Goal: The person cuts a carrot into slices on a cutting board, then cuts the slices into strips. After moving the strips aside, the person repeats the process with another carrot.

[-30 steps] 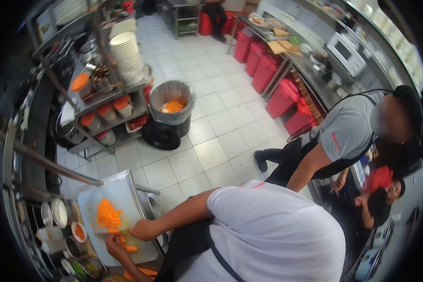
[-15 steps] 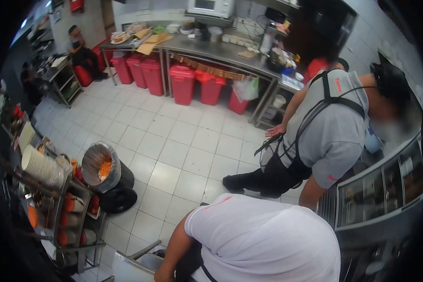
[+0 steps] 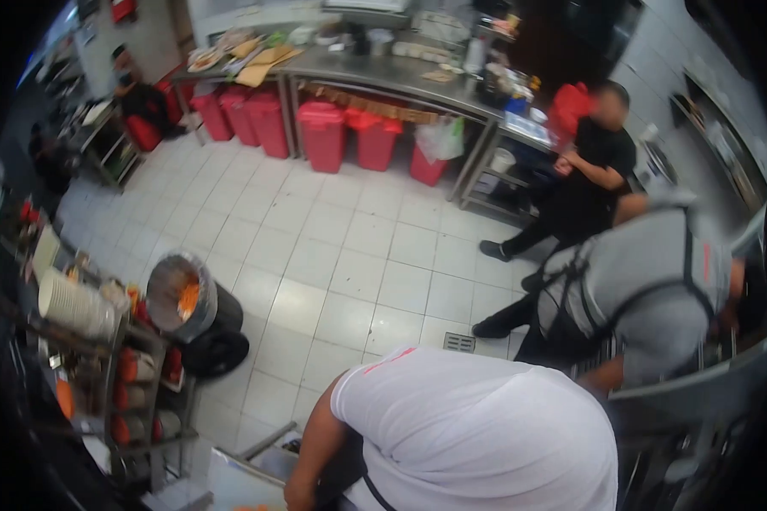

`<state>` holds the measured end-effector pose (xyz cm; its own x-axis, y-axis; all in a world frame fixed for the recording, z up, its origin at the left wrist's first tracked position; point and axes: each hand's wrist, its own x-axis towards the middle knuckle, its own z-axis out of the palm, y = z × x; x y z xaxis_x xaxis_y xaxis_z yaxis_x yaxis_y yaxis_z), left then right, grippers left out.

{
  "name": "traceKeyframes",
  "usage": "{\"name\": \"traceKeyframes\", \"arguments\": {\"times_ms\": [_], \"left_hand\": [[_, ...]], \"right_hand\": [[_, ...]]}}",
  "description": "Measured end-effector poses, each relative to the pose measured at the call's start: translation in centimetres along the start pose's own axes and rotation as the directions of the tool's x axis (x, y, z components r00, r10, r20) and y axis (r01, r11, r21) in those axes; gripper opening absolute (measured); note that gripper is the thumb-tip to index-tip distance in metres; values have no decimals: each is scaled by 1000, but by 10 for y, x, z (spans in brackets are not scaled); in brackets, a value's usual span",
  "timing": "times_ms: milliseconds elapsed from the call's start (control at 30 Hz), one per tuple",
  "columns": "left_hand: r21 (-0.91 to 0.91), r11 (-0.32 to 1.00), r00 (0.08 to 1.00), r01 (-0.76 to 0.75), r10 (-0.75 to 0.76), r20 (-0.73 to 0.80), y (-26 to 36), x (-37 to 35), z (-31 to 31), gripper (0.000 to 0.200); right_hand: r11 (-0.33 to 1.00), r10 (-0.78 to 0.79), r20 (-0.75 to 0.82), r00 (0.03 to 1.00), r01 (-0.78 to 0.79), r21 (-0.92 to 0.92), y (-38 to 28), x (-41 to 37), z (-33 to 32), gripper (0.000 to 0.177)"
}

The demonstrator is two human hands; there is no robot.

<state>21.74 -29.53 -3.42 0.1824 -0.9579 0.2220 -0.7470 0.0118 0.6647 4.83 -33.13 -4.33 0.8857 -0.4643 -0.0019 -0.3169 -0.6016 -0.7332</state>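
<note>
Carrot pieces point(image 3: 251, 508) show at the view's bottom edge on a pale board point(image 3: 230, 475), near the person's forearm point(image 3: 310, 467). Both hands are out of sight, so their grip cannot be told. Orange shreds point(image 3: 188, 301) lie inside a lined bin point(image 3: 216, 302).

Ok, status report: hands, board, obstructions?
Both own hands out of frame. White board mostly cut off at bottom edge, orange pieces just showing. White shirt fills lower centre.
</note>
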Motion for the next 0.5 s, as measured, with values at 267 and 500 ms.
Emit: {"name": "traceKeyframes", "arguments": {"times_ms": [267,500], "left_hand": [[324,929,984,178,-162,-77,-36,-74,-41,21],[326,895,925,305,-198,-324,1,-77,-47,5]], "right_hand": [[983,142,190,971,-115,-146,-20,-12,9,29],[962,48,156,987,-4,-273,-15,11,9,28]]}}
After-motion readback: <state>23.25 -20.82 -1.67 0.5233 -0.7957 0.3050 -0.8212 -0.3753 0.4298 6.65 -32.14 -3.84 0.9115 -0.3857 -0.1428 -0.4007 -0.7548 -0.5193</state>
